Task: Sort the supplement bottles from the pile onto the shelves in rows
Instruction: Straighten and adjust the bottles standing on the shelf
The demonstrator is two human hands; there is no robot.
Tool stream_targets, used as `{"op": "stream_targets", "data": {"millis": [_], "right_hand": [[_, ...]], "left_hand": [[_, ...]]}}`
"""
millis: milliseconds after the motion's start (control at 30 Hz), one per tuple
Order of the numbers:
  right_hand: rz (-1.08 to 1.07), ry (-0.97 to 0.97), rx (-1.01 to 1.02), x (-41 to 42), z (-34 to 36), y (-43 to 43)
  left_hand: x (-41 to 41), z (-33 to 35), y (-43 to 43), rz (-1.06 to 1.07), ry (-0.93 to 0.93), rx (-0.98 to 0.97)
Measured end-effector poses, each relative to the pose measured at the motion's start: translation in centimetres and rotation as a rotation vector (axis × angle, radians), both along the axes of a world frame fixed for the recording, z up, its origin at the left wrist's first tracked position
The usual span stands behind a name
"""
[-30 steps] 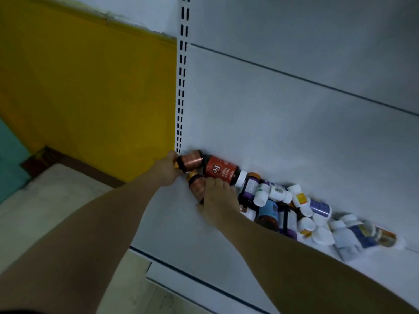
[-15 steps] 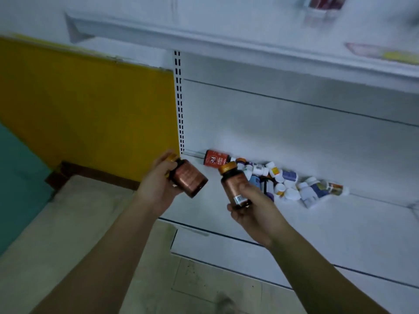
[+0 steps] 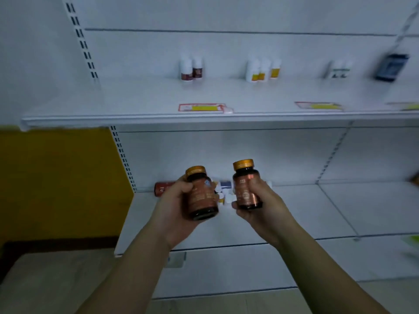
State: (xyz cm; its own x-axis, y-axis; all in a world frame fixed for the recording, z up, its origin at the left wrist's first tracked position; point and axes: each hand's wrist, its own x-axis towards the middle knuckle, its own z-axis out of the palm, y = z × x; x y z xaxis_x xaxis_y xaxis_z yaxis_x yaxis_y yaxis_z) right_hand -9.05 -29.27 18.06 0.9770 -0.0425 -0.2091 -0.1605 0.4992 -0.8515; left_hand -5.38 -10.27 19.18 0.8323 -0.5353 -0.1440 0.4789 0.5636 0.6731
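At the lower centre of the frame, your two forearms rise toward the shelving. Your left hand [image 3: 174, 207] curls fingers and thumb round an amber bottle [image 3: 201, 196] with a gold cap, its top tipped slightly left. Your right hand [image 3: 263, 207] grips a matching bottle [image 3: 246, 186] from the side and below, holding it nearly upright. The two bottles are near each other but apart, caps up and labels toward you, probably so that you can confirm they are one kind before shelving them together. Just behind them, at mid-frame, the pile [image 3: 223, 191] lies along the back of the lower shelf [image 3: 294, 211], largely hidden by your hands. White caps show between the held bottles, and a red bottle [image 3: 163, 188] lies on its side at the left. Farther off, in the upper half, the upper shelf [image 3: 136, 103] carries three small standing groups, well apart: red-labelled bottles [image 3: 191, 69], yellow-labelled bottles [image 3: 263, 69] and a blurred third group [image 3: 339, 70]. Price tags [image 3: 201, 108] sit along its front edge. The bare stretch left of the red-labelled bottles looks a fitting start for a new row.
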Motion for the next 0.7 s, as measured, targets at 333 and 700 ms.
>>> {"op": "stream_targets", "data": {"millis": [333, 700], "right_hand": [[-0.34, -0.094, -0.014, -15.9, 6.0, -22.6], [-0.72, -0.193, -0.239, -30.2, 9.5, -44.9]], "left_hand": [[-9.1, 4.7, -25.5, -0.349, -0.175, 0.056], [-19.4, 8.1, -52.4, -0.552, -0.351, 0.004]]}}
